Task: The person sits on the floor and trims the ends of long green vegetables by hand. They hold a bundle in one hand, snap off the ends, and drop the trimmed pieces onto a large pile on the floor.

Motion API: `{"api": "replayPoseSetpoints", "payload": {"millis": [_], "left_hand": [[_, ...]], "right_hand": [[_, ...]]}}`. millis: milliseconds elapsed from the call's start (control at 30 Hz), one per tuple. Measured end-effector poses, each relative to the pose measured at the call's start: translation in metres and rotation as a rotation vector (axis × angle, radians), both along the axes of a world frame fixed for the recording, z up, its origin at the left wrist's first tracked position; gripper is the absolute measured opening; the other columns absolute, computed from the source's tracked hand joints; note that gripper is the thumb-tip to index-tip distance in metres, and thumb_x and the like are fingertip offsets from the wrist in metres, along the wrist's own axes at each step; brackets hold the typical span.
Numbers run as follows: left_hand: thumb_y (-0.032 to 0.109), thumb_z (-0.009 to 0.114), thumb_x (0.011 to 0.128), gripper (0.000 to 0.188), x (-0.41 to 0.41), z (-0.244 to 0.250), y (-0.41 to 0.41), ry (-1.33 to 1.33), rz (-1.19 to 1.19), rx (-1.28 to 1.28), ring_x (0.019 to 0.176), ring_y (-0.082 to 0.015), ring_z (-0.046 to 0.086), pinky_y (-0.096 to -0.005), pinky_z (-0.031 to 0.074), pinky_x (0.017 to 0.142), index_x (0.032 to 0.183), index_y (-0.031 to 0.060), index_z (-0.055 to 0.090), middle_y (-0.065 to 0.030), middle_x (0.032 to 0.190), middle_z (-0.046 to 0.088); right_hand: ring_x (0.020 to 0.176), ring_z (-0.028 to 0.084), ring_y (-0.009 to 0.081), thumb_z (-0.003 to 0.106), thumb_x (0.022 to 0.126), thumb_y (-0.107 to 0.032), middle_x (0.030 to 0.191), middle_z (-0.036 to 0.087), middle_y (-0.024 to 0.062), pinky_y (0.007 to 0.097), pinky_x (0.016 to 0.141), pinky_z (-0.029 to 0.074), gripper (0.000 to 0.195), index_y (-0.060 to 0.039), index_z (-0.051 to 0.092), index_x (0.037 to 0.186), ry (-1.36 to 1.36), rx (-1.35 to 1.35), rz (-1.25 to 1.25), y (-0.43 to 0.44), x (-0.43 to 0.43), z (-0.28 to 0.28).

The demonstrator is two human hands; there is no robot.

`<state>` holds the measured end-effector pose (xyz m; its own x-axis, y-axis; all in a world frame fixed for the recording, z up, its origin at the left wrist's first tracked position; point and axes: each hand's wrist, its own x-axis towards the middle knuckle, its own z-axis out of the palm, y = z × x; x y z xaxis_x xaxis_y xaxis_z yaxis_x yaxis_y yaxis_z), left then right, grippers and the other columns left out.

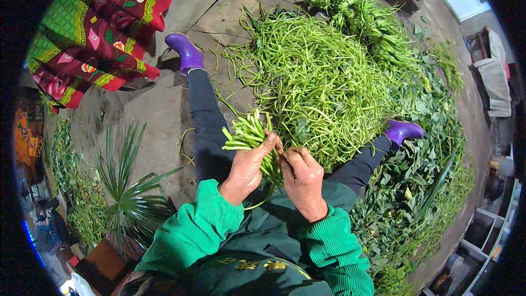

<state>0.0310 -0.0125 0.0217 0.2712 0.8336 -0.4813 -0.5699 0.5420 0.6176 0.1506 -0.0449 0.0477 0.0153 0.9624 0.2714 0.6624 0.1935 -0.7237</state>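
Note:
My left hand (245, 168) is wrapped around a bundle of cut green leaf stems (246, 132), their cut ends fanned out beyond the thumb. Against the near side of that bundle, my right hand (303, 176) has its thumb and fingers pinched together, close to the left fingertips. Whatever lies between those right fingers is too small to make out. Stem tails hang below both hands over a dark green apron (263, 230). Just past the hands, between my outstretched legs, spreads a broad heap of loose green stems (320, 78).
Bunched stems (357, 16) lie beyond the heap. Stripped leaves (402, 185) cover the floor at right. Purple boots (185, 51) flank the heap. A palm frond (127, 189) stands at left, near a brown box (100, 261). A flowered red-and-green cloth (111, 28) hangs at upper left.

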Motion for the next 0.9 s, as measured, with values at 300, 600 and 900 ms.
{"api": "replayPoseSetpoints", "payload": {"millis": [300, 600, 900], "left_hand": [[0.031, 0.054, 0.082, 0.027, -0.010, -0.007, 0.003, -0.196, -0.145, 0.074, 0.073, -0.0165, 0.052, -0.0310, 0.044, 0.070, 0.086, 0.0045, 0.051, -0.0038, 0.075, 0.052], [0.021, 0.063, 0.078, 0.019, -0.004, 0.013, 0.002, -0.135, -0.211, 0.192, 0.076, -0.0124, 0.049, -0.0255, 0.039, 0.071, 0.079, 0.0062, 0.052, -0.0022, 0.080, 0.053], [0.023, 0.054, 0.084, 0.020, -0.018, -0.001, 0.010, -0.423, -0.010, 0.033, 0.060, -0.0124, 0.039, -0.0363, 0.041, 0.081, 0.069, 0.0120, 0.045, 0.0033, 0.058, 0.036]], "right_hand": [[0.065, 0.055, 0.0310, 0.058, 0.071, 0.003, 0.077, 0.054, 0.0145, 0.0358, 0.055, 0.045, 0.014, -0.0005, 0.052, 0.084, 0.030, 0.013, -0.045, -0.005, 0.017, 0.028], [0.055, 0.051, 0.0300, 0.060, 0.071, -0.005, 0.066, 0.049, 0.0111, 0.0376, 0.049, 0.042, 0.011, -0.0045, 0.051, 0.079, -0.235, -0.173, 0.099, -0.012, 0.003, 0.040], [0.057, 0.049, 0.0261, 0.060, 0.071, -0.010, 0.068, 0.047, 0.0087, 0.0355, 0.051, 0.042, 0.013, -0.0052, 0.051, 0.079, -0.137, -0.059, 0.142, -0.009, 0.001, 0.006]]}}
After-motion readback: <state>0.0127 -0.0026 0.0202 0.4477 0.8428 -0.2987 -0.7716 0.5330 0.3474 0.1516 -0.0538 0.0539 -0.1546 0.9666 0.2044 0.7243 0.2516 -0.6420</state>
